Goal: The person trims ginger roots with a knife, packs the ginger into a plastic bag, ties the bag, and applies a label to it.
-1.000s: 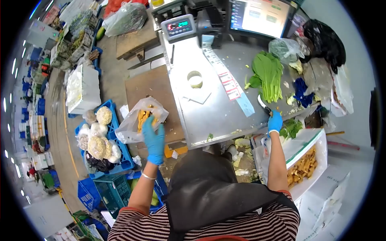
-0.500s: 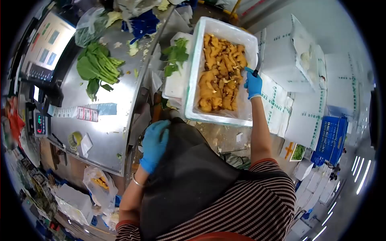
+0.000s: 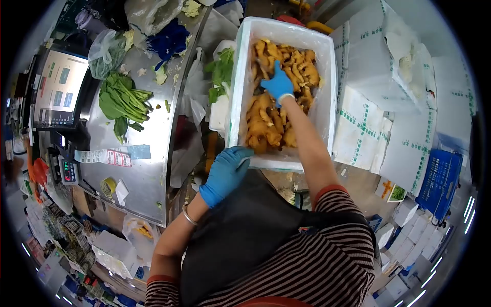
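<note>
My right hand (image 3: 279, 86), in a blue glove, is down inside a white foam box and touches the ginger (image 3: 263, 125) heaped there. Its index finger points forward, the others curl round the knife (image 3: 261, 69), of which only a dim, blurred part shows beside the thumb. At the near left corner of the foam box (image 3: 332, 97), my gloved left hand (image 3: 226, 174) lies by the rim with its thumb apart from the fingers and nothing visible in it.
Left of the box is a metal table (image 3: 148, 179) with leafy greens (image 3: 123, 102), labels (image 3: 115, 156), a tape roll (image 3: 108, 187) and a monitor (image 3: 61, 87). White cartons (image 3: 358, 128) stand to the right, a blue crate (image 3: 440, 181) beyond. A plastic bag (image 3: 138, 238) lies below the table.
The view first swung from the table and plastic bag to the ginger box. Since then my right hand has moved from the box's right rim into the ginger, and my left hand to its near corner.
</note>
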Demonstrator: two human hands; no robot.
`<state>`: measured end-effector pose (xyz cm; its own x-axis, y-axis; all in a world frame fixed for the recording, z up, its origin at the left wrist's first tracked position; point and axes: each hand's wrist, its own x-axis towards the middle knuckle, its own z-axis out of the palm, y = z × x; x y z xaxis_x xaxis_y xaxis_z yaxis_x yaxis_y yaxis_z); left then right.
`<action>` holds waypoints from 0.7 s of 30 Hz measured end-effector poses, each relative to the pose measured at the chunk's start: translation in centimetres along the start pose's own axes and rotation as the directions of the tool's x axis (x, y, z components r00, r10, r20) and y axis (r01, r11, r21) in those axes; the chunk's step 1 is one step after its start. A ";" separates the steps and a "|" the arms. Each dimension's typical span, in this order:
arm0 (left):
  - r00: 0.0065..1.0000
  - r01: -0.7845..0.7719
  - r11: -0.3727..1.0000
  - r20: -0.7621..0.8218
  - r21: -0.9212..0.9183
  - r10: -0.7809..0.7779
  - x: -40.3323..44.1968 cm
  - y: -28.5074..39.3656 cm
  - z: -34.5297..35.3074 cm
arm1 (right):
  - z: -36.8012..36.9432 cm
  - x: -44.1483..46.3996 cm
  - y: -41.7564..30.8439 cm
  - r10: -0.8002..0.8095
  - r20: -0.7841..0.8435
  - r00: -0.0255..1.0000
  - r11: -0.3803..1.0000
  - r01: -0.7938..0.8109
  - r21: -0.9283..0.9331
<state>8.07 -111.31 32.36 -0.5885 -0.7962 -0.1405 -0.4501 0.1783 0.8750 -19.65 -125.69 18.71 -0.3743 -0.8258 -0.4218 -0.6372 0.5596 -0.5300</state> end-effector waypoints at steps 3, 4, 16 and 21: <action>0.951 0.302 0.776 0.116 -0.553 -0.288 2.7 -1.7 -0.5 | -4.7 -3.7 0.9 -0.122 0.088 0.989 0.838 0.055 0.542; 0.912 0.390 0.584 0.212 -0.712 -0.351 4.0 -2.3 -0.7 | -5.7 -5.6 0.9 -0.076 0.174 0.982 0.778 -0.051 0.626; 0.888 0.449 0.280 0.387 -0.849 -0.250 7.6 -4.4 5.0 | -4.7 -21.7 1.5 -0.156 0.182 0.971 0.889 0.057 0.455; 0.947 0.319 0.600 0.224 -0.734 -0.230 6.7 -0.3 4.6 | -8.8 -17.8 -1.1 0.125 -0.216 0.968 0.682 0.074 0.728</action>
<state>1.15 -114.08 29.06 -0.6045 -0.6652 -0.4382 0.0349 -0.5717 0.8197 -18.20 -112.26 33.27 -0.5878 -0.7447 -0.3160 0.0279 0.3717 -0.9279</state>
